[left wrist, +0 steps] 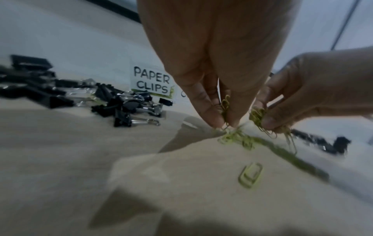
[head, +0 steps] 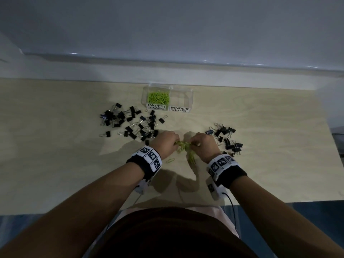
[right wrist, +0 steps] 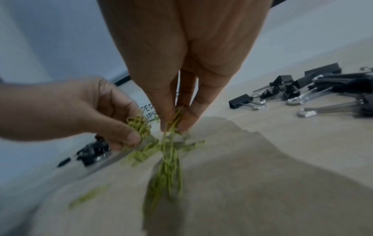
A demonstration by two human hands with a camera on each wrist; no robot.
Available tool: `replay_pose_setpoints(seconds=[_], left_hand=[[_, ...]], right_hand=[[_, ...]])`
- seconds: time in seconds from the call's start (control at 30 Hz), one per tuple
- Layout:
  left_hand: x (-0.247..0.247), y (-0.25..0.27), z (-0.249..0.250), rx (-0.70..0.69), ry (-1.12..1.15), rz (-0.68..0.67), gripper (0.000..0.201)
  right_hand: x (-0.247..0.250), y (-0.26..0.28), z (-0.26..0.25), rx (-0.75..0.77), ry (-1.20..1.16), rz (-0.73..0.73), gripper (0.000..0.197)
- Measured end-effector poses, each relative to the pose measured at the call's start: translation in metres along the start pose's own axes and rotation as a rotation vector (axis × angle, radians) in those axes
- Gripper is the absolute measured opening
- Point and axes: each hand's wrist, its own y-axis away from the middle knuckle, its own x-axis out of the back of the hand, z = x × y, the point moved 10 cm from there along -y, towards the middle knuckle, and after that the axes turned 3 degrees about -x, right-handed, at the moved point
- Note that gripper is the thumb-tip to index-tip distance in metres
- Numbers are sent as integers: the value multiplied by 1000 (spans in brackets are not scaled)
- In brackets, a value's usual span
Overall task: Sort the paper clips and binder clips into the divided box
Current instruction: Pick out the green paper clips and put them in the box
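My left hand (head: pixel 168 142) and right hand (head: pixel 202 143) meet over a tangle of green paper clips (head: pixel 186 148) near the table's front middle. Each hand pinches part of the bunch between thumb and fingertips. In the left wrist view the left hand (left wrist: pixel 224 121) pinches a few clips. In the right wrist view the right hand (right wrist: pixel 173 121) pinches a hanging string of clips (right wrist: pixel 169 159). One loose paper clip (head: pixel 170 160) lies flat beside my left wrist. The clear divided box (head: pixel 167 98) stands at the back; its PAPER CLIPS side (head: pixel 158 97) holds green clips, and its BINDER CLIPS side (head: pixel 179 98) looks bare.
A large scatter of black binder clips (head: pixel 130 123) lies left of the box. A smaller pile of binder clips (head: pixel 226 138) lies right of my right hand. A grey wall ledge (head: pixel 167 60) runs behind the wooden table (head: pixel 270 146).
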Motion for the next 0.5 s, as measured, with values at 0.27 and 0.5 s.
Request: replay_pose_setpoints(seconds=[0.27,0.5], left_hand=[[96,5,-49,190,450,443,17],[166,-8,-90,364,504,716,15]], right_hand=[[41,-59,-32,-171,-380,56,13],[48,-138,-101,-104,-285,182,7]])
